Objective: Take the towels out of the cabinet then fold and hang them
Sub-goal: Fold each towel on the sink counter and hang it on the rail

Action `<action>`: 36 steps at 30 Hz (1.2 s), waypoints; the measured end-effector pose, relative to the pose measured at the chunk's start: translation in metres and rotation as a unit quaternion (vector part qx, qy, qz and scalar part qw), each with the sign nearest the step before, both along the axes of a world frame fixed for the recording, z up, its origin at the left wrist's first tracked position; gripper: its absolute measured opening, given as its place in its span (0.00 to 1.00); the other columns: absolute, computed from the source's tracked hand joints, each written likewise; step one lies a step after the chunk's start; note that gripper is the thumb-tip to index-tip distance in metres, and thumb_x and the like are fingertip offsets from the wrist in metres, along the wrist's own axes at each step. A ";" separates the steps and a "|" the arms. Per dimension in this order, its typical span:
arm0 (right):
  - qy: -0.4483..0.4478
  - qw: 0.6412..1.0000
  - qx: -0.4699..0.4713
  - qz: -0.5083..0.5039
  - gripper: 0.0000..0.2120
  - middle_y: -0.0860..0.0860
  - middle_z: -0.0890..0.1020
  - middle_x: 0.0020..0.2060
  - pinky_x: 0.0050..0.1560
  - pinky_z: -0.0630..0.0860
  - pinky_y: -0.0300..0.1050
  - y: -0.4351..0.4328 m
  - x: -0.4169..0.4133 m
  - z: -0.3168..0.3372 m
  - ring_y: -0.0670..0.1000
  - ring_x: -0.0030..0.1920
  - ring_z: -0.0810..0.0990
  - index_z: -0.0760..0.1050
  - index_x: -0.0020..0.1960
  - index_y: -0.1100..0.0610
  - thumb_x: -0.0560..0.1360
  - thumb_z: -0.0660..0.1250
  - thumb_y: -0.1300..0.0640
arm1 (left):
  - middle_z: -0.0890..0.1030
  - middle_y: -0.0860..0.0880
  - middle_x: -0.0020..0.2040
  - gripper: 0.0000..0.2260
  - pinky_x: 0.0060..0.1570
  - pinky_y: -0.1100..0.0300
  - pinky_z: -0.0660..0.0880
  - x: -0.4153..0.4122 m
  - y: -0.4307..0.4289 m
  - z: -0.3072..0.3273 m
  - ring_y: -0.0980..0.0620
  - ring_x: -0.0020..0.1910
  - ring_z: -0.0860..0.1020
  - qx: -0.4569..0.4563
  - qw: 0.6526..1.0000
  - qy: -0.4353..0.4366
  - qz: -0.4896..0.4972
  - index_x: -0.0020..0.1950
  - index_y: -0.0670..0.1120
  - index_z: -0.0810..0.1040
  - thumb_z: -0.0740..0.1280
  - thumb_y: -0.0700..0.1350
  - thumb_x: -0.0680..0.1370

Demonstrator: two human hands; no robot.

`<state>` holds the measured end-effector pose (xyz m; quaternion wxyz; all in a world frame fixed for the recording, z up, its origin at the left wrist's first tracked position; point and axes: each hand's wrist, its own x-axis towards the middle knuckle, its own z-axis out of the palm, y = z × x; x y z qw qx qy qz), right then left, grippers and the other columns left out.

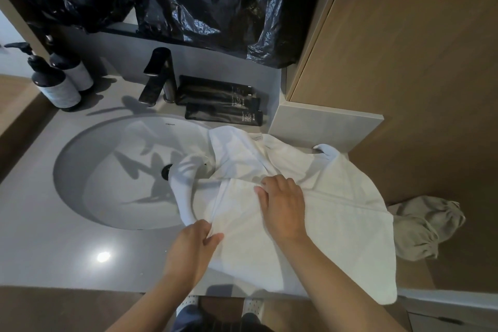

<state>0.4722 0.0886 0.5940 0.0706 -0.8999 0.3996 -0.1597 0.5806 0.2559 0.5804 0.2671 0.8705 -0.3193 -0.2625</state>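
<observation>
A soft, limp white towel [336, 210] sprawls across the vanity counter's [54, 237] front right corner, one end drooping into the sink [113, 170], left hand [194, 245] pinching its folded edge, right hand [283, 205] pressing flat with near-straight fingers; probably best held at corners.

Towel [310, 197] on counter [54, 245], right of sink [89, 170]; faucet [159, 75] behind sink, bottles [58, 86] far left.

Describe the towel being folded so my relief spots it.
Find the round sink in the grey counter. The white towel lies across its right rim, left hand pinching, right hand resting. The beige cloth to its right is crumpled, untouched.
</observation>
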 end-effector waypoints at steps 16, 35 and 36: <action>0.111 0.992 0.058 0.010 0.23 0.47 0.60 0.77 0.76 0.39 0.58 0.028 -0.074 -0.001 0.47 0.78 0.46 0.66 0.75 0.48 0.83 0.49 0.44 | 0.68 0.48 0.26 0.21 0.29 0.59 0.62 0.032 -0.081 0.002 0.52 0.26 0.66 -0.043 0.991 0.093 0.081 0.29 0.44 0.66 0.69 0.51 0.76; 0.083 0.991 0.061 -0.081 0.28 0.47 0.46 0.80 0.77 0.38 0.54 0.011 -0.104 -0.022 0.48 0.79 0.41 0.48 0.80 0.46 0.82 0.41 0.39 | 0.68 0.50 0.28 0.21 0.29 0.59 0.62 0.038 -0.084 -0.001 0.52 0.28 0.67 0.031 0.997 0.057 0.029 0.32 0.46 0.63 0.68 0.54 0.77; 0.081 0.989 0.070 -0.105 0.29 0.46 0.44 0.80 0.77 0.37 0.54 0.007 -0.112 -0.022 0.48 0.79 0.39 0.44 0.80 0.46 0.82 0.39 0.38 | 0.69 0.49 0.29 0.20 0.29 0.60 0.62 0.039 -0.086 0.000 0.52 0.29 0.68 0.032 0.997 0.059 0.026 0.33 0.46 0.63 0.68 0.53 0.77</action>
